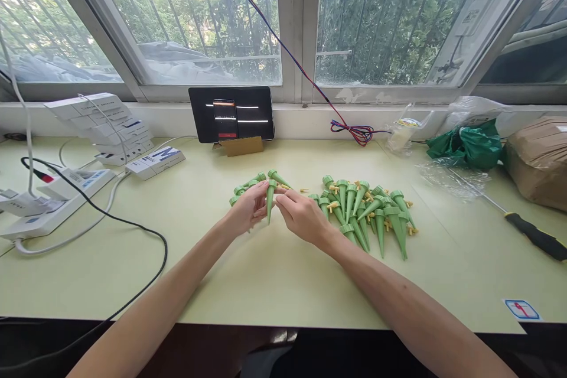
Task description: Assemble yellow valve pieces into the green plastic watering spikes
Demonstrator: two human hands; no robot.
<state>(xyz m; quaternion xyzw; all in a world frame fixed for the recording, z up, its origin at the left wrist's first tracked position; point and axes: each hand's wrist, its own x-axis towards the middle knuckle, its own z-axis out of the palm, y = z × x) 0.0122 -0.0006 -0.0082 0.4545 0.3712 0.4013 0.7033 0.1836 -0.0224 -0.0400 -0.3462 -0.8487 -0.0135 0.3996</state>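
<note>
Above the middle of the table, my left hand [248,208] is closed on a green plastic plant watering spike [270,199], its capped end up and its point down. My right hand [303,212] is closed in a pinch right beside the spike; whatever its fingertips hold is hidden. Several similar green spikes [252,181] lie behind my left hand, partly covered by it. To the right of my right hand spreads a larger heap of green spikes [372,207] with small yellow valves [333,205] among them.
A tablet [231,114] leans on a cardboard stand [239,146] by the window. White boxes [110,127] and a power strip [57,207] with cables stand left. At right are a screwdriver [535,236], a green bag [465,144] and a brown parcel [538,159].
</note>
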